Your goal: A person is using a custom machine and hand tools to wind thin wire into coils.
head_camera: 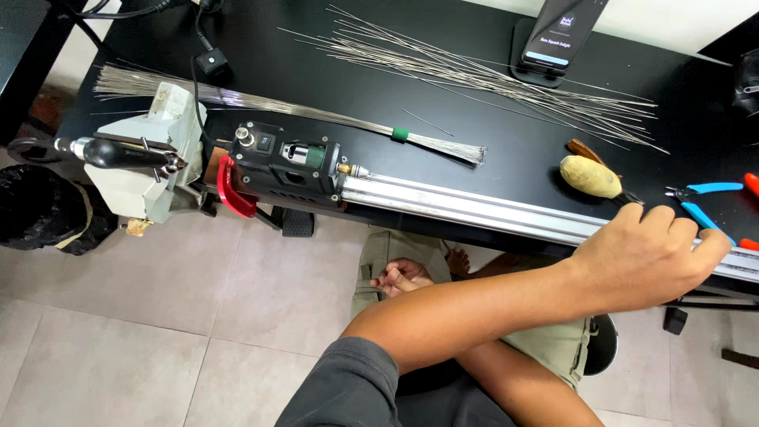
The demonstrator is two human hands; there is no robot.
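Observation:
My left arm crosses over to the right, and my left hand [648, 255] curls its fingers over the long aluminium rail [474, 207] that runs along the table's front edge. Just beyond its fingertips lie blue-handled cutters [706, 202]. My right hand [401, 277] rests low on my lap under the table edge, fingers loosely curled, with nothing visible in it. At the rail's left end sits a black motor unit [288, 164] with a green part and a small chuck, held by a red clamp [234, 194].
A grey vise [150, 170] stands at the table's left corner. A wire bundle with a green band [400, 134] and several loose thin wires [490, 71] lie on the black table [514, 150]. Also there: a phone on a stand [563, 32], a yellowish lump [590, 176] and red tool handles [751, 185].

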